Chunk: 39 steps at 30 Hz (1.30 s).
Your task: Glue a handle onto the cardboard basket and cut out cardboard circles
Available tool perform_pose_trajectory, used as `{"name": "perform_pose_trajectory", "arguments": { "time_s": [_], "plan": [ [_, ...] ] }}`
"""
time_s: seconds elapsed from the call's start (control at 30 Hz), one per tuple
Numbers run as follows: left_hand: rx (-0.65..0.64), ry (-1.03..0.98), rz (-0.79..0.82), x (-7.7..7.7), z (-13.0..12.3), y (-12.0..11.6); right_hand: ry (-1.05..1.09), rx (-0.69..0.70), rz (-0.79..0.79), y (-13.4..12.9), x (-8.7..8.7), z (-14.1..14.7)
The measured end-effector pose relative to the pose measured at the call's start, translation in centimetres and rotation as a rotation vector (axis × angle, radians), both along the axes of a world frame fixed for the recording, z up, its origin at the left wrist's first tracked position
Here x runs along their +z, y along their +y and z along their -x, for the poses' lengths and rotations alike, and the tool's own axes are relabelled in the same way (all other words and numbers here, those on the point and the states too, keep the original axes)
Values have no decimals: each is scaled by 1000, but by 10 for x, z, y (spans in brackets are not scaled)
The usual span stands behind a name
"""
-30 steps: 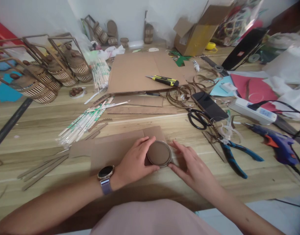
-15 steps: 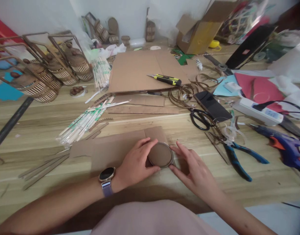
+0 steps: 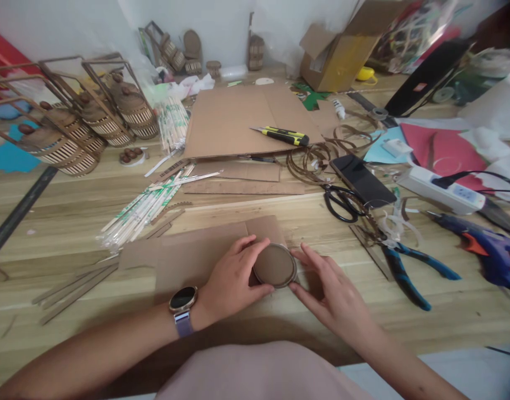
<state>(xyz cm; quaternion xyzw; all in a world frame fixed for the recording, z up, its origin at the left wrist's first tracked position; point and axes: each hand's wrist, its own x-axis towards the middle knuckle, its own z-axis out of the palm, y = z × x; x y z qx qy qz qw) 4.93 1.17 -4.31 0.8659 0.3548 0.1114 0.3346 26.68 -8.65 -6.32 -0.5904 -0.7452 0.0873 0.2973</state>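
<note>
A round brown disc with a raised rim [image 3: 275,265] is between my two hands, near the table's front edge. My left hand [image 3: 235,272] grips its left side with thumb and fingers; a watch is on that wrist. On the right side, the fingertips and thumb of my right hand [image 3: 328,286] touch the rim. Partly beneath my left hand lies a flat cardboard piece [image 3: 184,253]. What is under the disc is hidden.
Bundled sticks [image 3: 144,208] and a large cardboard sheet [image 3: 225,119] with a yellow-black cutter [image 3: 284,136] lie beyond. To the right are scissors [image 3: 341,204], a phone [image 3: 363,180], blue-handled pliers [image 3: 405,278] and a glue gun [image 3: 484,247]. Basket-like lanterns [image 3: 134,111] stand at left.
The view has shifted very slightly. Both hands keep nearly the same hold on the disc.
</note>
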Motion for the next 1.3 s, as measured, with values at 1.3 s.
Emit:
{"name": "perform_pose_trajectory", "arguments": {
  "time_s": [1.3],
  "plan": [
    [-57, 325, -127, 13, 13, 10, -33, -24, 12, 0, 3, 0]
  ]
}}
